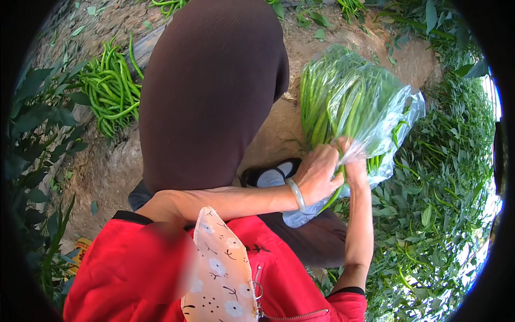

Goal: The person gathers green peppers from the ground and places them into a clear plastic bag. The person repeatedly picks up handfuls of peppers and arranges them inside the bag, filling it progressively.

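A clear plastic bag (354, 96) full of long green chili peppers (312, 104) lies on the soil at the right. My right hand (356, 159) grips the gathered film at the bag's near edge, its fingertips partly hidden by plastic. Beside it, touching or nearly touching, my left hand (320, 171) wears a pale bangle (295, 194) at the wrist. Its fingers are closed around a long green chili pepper (333, 198) that points down toward me. More peppers show through the bag's bluish-white lower layer (386, 171).
A loose heap of green chili peppers (110, 88) lies on the ground left of my raised knee (213, 92). Leafy plants (434, 201) crowd the right side, and others (40, 116) the left. My shoe (287, 167) is beneath the left hand. More peppers (352, 6) lie at the top.
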`<state>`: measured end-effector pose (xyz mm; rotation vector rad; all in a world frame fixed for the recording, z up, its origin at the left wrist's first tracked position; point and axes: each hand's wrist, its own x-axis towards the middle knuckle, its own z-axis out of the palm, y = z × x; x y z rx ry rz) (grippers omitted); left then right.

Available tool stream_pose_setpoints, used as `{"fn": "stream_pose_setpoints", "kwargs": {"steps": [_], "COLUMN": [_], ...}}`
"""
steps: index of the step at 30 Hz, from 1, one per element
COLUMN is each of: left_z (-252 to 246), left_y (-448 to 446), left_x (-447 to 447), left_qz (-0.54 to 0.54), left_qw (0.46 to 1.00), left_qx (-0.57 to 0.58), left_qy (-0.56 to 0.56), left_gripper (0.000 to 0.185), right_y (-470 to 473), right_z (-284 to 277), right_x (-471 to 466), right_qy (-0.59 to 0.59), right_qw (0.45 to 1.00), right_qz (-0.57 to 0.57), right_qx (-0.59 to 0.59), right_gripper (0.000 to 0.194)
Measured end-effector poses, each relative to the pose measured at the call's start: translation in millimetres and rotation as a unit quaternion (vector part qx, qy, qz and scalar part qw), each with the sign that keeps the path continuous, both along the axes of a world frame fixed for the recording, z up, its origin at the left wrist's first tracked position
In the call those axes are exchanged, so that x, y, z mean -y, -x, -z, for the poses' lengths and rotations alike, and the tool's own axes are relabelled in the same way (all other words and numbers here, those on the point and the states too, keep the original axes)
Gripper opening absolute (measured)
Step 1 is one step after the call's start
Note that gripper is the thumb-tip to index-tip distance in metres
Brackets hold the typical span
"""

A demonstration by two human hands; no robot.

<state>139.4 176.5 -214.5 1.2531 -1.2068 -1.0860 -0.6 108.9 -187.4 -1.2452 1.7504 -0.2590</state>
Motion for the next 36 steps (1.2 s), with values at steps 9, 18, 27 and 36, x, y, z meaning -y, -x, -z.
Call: {"fn": "stream_pose_setpoints", "kwargs": {"steps": [9,18,27,36], "left_z": [37.6,40.7,41.2,26.0], "left_y": [32.5,20.6,21.2,30.7], "left_x": [-39.4,-36.5,-35.2,-6.3], "left_qz": [0.212,0.228,0.226,0.222], "left_qw": [0.966,0.973,0.974,0.974], "left_qx": [-0.032,0.009,0.021,-0.03], "left_qy": [-0.145,-0.029,-0.017,0.04], "left_gripper": [0.02,0.022,0.015,0.016], "right_y": [10.2,-3.7,2.2,4.9], "right_z": [25.7,41.8,81.4,86.6], "right_x": [-12.5,-11.0,-13.1,44.4], "right_qy": [0.163,0.08,0.143,0.208], "right_qw": [0.869,0.759,0.778,0.839], "right_qz": [-0.33,-0.441,-0.373,-0.281], "right_qx": [-0.331,-0.473,-0.484,-0.416], "right_gripper": [0.03,0.042,0.028,0.041]}}
